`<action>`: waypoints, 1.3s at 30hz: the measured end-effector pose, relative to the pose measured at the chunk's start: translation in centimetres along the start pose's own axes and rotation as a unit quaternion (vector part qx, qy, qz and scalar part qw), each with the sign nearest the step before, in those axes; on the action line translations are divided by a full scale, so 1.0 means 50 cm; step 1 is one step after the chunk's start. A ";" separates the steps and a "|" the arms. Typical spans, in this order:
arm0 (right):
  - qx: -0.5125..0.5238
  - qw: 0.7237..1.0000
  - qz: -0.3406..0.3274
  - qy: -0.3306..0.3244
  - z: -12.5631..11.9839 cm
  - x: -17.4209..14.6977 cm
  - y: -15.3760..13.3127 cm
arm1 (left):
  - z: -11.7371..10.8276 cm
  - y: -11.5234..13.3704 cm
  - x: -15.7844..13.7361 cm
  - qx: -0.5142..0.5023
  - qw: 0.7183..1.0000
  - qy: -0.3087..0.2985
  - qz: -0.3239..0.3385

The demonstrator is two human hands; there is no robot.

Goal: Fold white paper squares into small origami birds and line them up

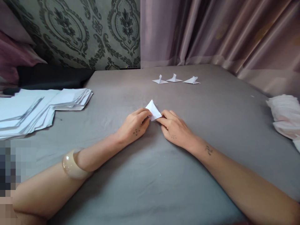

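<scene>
A small folded piece of white paper [153, 110] is held just above the grey sheet, one pointed corner facing away from me. My left hand [137, 122] pinches its left edge between thumb and fingers. On the other side, my right hand [174, 126] grips the lower right corner, with the fingertips partly behind the paper. Beyond both hands stand three folded paper figures in a row: a left one [160, 80], a middle one [174, 78] and a right one [192, 80], each with flat wings and a raised middle.
Stacks of white paper sheets [47, 107] lie at the left, before a black item [53, 76]. A crumpled white bundle [284, 115] is at the right edge. Purple curtains [164, 31] and a patterned wall [93, 31] bound the grey-covered surface [150, 187].
</scene>
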State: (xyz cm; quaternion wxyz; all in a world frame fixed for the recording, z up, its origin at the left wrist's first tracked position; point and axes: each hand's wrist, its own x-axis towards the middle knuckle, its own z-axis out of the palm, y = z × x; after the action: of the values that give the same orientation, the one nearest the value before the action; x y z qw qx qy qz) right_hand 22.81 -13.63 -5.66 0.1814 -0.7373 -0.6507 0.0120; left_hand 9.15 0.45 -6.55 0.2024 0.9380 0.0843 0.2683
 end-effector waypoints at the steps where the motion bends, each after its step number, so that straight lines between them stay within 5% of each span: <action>1: 0.012 1.000 0.001 -0.001 -0.001 0.001 0.003 | 0.001 -0.002 -0.001 0.002 1.000 -0.015 0.007; 7: 0.112 0.993 0.035 0.006 -0.017 0.006 0.028 | 0.004 -0.009 -0.004 0.027 0.993 -0.078 0.079; 25: 0.178 0.957 0.226 0.036 -0.024 0.024 0.064 | -0.018 -0.001 0.014 0.028 0.976 -0.161 0.143; 39: 0.217 0.945 0.238 0.053 -0.019 0.028 0.062 | -0.003 -0.012 0.023 0.021 0.972 -0.180 0.148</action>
State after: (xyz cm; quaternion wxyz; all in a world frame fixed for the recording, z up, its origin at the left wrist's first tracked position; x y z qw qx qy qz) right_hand 26.23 -12.80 -5.34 0.3629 -0.8133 -0.4270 0.1563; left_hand 10.01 1.37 -6.15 0.1520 0.9771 -0.0880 0.1202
